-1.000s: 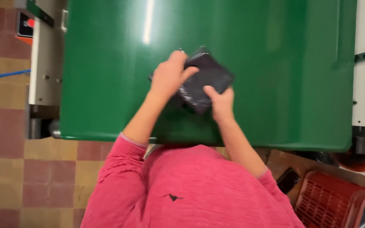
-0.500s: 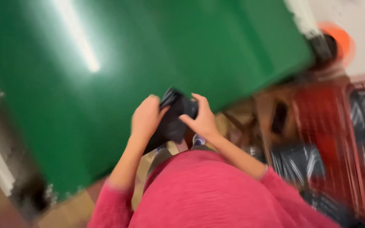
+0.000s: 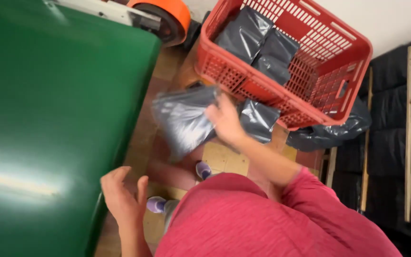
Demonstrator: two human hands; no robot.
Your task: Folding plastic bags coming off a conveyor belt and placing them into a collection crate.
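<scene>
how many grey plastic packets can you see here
4, maybe more hidden. One packet is in the right hand. Two packets lie in the red crate. One packet hangs just below the crate's near wall.
</scene>
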